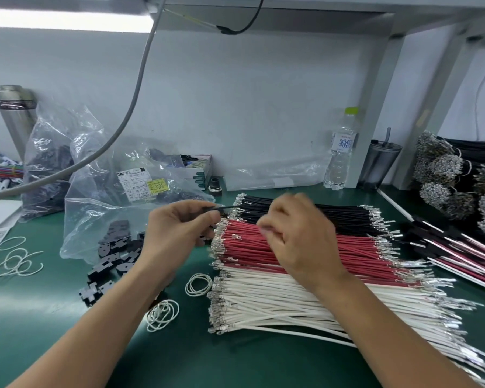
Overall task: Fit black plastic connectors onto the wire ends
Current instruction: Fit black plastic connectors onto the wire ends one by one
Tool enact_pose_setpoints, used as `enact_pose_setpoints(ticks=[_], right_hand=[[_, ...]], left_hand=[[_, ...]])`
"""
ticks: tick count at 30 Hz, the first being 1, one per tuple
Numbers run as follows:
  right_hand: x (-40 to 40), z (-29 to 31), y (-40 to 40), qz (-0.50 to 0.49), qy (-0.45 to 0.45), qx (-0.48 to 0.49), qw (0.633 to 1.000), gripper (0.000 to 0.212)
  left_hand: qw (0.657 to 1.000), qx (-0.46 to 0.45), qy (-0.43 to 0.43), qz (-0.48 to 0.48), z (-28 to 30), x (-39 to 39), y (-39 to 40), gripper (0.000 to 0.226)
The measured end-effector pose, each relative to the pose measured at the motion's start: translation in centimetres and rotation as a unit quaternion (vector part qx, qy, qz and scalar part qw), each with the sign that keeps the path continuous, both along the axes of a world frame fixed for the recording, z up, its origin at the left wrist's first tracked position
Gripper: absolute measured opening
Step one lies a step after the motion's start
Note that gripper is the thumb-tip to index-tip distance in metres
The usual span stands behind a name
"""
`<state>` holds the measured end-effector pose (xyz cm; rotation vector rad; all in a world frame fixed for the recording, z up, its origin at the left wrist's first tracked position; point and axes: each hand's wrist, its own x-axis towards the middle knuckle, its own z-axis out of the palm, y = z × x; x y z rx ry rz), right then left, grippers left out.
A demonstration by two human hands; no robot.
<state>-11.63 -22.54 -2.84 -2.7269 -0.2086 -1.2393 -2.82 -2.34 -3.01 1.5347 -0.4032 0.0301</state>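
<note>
Three flat rows of cut wires with crimped metal ends lie on the green mat: black wires (305,211) at the back, red wires (249,245) in the middle, white wires (277,298) nearest me. My left hand (179,231) pinches a thin black wire (221,209) and seems to hold a black connector under its fingers. My right hand (297,236), blurred, hovers over the red row with curled fingers at a wire end. Loose black plastic connectors (115,259) spill from a clear bag to the left.
Finished wire sets with black connectors (454,247) lie at the right, beside bundled terminals (445,175). Plastic bags (76,169), a steel flask (14,113), a water bottle (340,152) and a dark cup (380,163) stand along the back. White rubber bands (198,284) lie on the mat.
</note>
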Motion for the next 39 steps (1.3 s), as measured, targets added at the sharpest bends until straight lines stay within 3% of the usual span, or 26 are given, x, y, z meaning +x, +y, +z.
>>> enact_pose_setpoints(ticks=[3, 9, 12, 16, 21, 27, 39], right_hand=[[0.6, -1.4, 0.2, -0.03, 0.145, 0.036, 0.988, 0.019], [0.3, -0.9, -0.2, -0.001, 0.151, 0.128, 0.98, 0.004], [-0.1, -0.4, -0.4, 0.026, 0.152, 0.17, 0.973, 0.01], [-0.6, 0.2, -0.3, 0.079, 0.118, 0.199, 0.97, 0.02], [-1.0, 0.7, 0.2, 0.111, 0.058, 0.219, 0.968, 0.017], [-1.3, 0.8, 0.7, 0.127, 0.025, 0.22, 0.967, 0.011], [-1.5, 1.0, 1.1, 0.137, -0.013, 0.192, 0.972, 0.013]], left_hand=[[0.999, -0.016, 0.034, 0.003, 0.2, -0.1, -0.1, 0.009], [0.997, -0.044, 0.059, -0.022, 0.6, -0.2, 0.0, 0.019], [0.995, -0.058, 0.069, -0.04, 0.7, -0.1, 0.3, 0.021], [0.991, -0.069, 0.087, -0.081, 0.9, -0.4, 0.3, 0.025], [0.981, -0.08, 0.104, -0.143, 1.3, -0.8, 0.3, 0.039], [0.971, -0.083, 0.12, -0.187, 1.4, -1.0, 0.4, 0.025], [0.963, -0.092, 0.145, -0.209, 1.7, -1.2, 0.3, 0.02]])
